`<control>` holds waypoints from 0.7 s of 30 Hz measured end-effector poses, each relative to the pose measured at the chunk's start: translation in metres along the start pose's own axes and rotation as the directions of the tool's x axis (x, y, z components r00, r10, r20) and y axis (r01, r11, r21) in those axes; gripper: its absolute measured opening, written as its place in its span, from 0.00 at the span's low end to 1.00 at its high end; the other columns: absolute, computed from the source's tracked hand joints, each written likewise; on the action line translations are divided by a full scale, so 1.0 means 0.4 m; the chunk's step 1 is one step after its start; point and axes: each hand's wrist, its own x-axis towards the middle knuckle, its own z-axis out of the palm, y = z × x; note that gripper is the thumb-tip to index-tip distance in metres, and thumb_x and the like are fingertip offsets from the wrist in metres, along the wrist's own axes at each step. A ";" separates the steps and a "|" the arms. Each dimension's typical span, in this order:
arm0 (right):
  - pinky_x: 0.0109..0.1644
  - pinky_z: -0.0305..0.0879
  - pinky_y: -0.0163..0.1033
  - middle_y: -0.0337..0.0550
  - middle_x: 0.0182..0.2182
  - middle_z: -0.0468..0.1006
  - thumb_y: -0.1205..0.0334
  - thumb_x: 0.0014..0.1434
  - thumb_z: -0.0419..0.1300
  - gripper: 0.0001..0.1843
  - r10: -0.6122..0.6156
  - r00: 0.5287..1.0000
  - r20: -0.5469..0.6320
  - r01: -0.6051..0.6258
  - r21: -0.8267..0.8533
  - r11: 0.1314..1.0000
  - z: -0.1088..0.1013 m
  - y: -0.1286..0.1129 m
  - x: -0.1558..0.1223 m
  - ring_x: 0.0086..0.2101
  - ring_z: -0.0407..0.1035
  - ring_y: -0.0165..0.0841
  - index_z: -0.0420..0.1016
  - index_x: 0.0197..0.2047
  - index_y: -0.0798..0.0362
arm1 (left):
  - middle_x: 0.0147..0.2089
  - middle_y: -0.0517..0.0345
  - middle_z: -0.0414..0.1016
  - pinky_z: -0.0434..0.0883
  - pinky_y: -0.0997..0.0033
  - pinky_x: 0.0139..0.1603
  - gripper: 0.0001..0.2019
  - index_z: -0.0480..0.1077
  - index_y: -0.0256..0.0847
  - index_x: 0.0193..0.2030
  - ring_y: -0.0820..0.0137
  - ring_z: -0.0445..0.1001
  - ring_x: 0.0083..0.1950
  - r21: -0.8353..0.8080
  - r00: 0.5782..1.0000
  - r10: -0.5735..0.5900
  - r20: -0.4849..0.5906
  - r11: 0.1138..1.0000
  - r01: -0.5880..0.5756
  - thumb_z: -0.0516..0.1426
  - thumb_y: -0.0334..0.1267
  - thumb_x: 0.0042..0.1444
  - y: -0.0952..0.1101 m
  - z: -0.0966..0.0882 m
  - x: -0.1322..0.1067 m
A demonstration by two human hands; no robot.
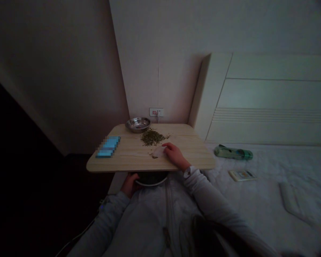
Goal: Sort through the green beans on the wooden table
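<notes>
My right hand (174,155) is closed on a flat, whitish, see-through piece (158,152), which looks like a thin scraper; its exact kind is unclear. The piece rests against the wooden tabletop (133,160), with a few green grains at its lower left edge. Just beyond lies a loose heap of small green grains (152,137), perhaps mung beans. Below the table's front edge, my left hand (130,184) grips the left side of a bowl (152,184) with a pale rim. The tabletop hides the bowl's far part, and its inside is dark.
A steel bowl (138,125) stands at the table's back left. A phone (108,147) with a lit screen lies on the left. On the bed at right are a green bottle (233,152) and a pale phone-like object (242,175). A wall socket (156,112) with a cord sits behind.
</notes>
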 end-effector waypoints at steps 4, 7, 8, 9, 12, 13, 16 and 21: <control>0.37 0.58 0.36 0.37 0.24 0.70 0.67 0.47 0.47 0.16 -0.005 1.000 0.000 0.005 0.057 0.998 -0.001 0.003 0.000 0.29 0.62 0.29 0.70 0.39 0.54 | 0.26 0.61 0.67 0.70 0.71 0.25 0.14 0.62 0.41 0.31 0.67 0.71 0.32 0.008 1.000 -0.001 0.002 1.000 0.001 0.53 0.25 0.34 -0.002 -0.002 0.004; 0.36 0.58 0.35 0.36 0.24 0.70 0.67 0.47 0.47 0.16 -0.005 1.000 0.005 0.005 0.055 0.998 -0.001 0.003 0.000 0.28 0.62 0.28 0.70 0.39 0.54 | 0.26 0.61 0.66 0.70 0.71 0.25 0.12 0.61 0.41 0.30 0.67 0.70 0.33 0.014 1.000 0.019 0.002 1.000 -0.019 0.53 0.25 0.34 -0.005 -0.005 0.008; 0.35 0.58 0.35 0.36 0.23 0.69 0.67 0.46 0.48 0.16 -0.003 1.000 0.011 0.003 0.052 0.999 -0.001 0.003 -0.001 0.27 0.62 0.28 0.70 0.38 0.54 | 0.26 0.61 0.66 0.71 0.71 0.25 0.12 0.61 0.41 0.30 0.67 0.70 0.33 0.011 1.000 0.018 0.001 1.000 -0.018 0.53 0.25 0.34 -0.006 -0.005 0.009; 0.35 0.57 0.35 0.36 0.23 0.69 0.67 0.46 0.48 0.16 -0.001 1.000 0.020 0.000 0.054 0.999 -0.001 0.003 -0.001 0.27 0.61 0.28 0.70 0.38 0.54 | 0.26 0.61 0.66 0.71 0.71 0.26 0.12 0.61 0.41 0.30 0.67 0.71 0.34 0.007 1.000 0.015 0.002 1.000 -0.015 0.53 0.25 0.34 -0.006 -0.006 0.010; 0.33 0.57 0.34 0.35 0.23 0.69 0.67 0.46 0.48 0.16 0.000 0.999 0.041 -0.004 0.091 0.996 -0.001 0.004 -0.001 0.26 0.61 0.28 0.70 0.37 0.54 | 0.27 0.60 0.67 0.71 0.70 0.26 0.13 0.62 0.41 0.30 0.67 0.71 0.35 -0.010 1.000 0.007 0.009 1.000 -0.007 0.52 0.25 0.34 -0.006 -0.005 0.010; 0.33 0.57 0.34 0.35 0.23 0.69 0.67 0.46 0.48 0.16 -0.001 0.999 0.038 -0.003 0.097 0.995 -0.001 0.004 -0.001 0.26 0.61 0.28 0.70 0.37 0.54 | 0.28 0.60 0.67 0.71 0.70 0.27 0.13 0.62 0.41 0.31 0.67 0.71 0.35 -0.013 1.000 0.007 0.012 1.000 -0.007 0.52 0.25 0.34 -0.006 -0.004 0.009; 0.34 0.57 0.34 0.36 0.24 0.69 0.67 0.46 0.47 0.17 -0.001 1.000 0.015 -0.001 0.078 0.997 -0.001 0.003 -0.002 0.27 0.61 0.28 0.70 0.38 0.55 | 0.28 0.60 0.68 0.71 0.70 0.27 0.14 0.62 0.42 0.31 0.67 0.71 0.35 -0.017 1.000 0.009 0.012 1.000 -0.009 0.52 0.25 0.34 -0.006 -0.003 0.006; 0.34 0.57 0.34 0.36 0.23 0.70 0.67 0.45 0.47 0.16 -0.006 0.998 0.062 0.002 0.077 0.997 -0.001 0.000 -0.004 0.27 0.62 0.28 0.71 0.37 0.54 | 0.28 0.60 0.68 0.71 0.70 0.27 0.13 0.62 0.41 0.30 0.67 0.71 0.34 -0.020 0.999 0.021 0.024 1.000 -0.020 0.52 0.25 0.34 0.000 0.001 -0.003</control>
